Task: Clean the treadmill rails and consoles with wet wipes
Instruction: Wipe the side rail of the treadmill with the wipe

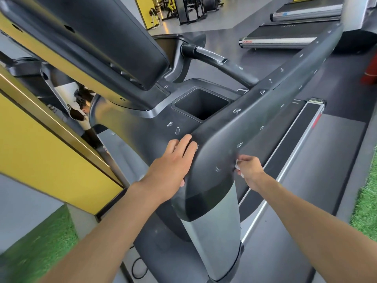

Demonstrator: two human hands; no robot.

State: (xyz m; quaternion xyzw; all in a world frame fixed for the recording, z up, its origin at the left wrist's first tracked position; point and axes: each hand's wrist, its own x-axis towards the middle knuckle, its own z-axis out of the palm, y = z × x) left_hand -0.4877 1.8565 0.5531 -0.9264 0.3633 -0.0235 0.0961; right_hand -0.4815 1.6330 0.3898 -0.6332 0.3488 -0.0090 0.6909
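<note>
A: Where was the left hand (175, 158)?

B: Flat on the near corner of the treadmill's dark side rail (271, 92). The fingers were straight and close together, laid over the plastic. It gripped nothing.

A: And the right hand (250, 169)?

B: Round the other side of that same corner, low on the rail's outer face. Its fingers were curled round a white wet wipe (237, 166), bunched small, and held it against the dark plastic.

A: How much of the wipe showed?

B: Only a little white at the fingertips and under the palm. The hand hid the rest.

A: Anything on the rail itself?

B: Small pale marks were dotted along its top and side, from the near corner out to the far end. I could not tell what they were.

A: And around it?

B: A square cup recess (202, 105) sat in the console (159, 129) just beyond the left fingertips. The screen housing (91, 37) tilted over the console's far left edge, and a curved handlebar (221, 63) ran behind the recess. The grey upright post (216, 221) stood below the near corner. The deck (295, 139) lay under the rail to the right, with green turf (365, 201) further right. A yellow panel (40, 152) stood on the left. Another treadmill (285, 35) lay well apart, past the rail's far end.
</note>
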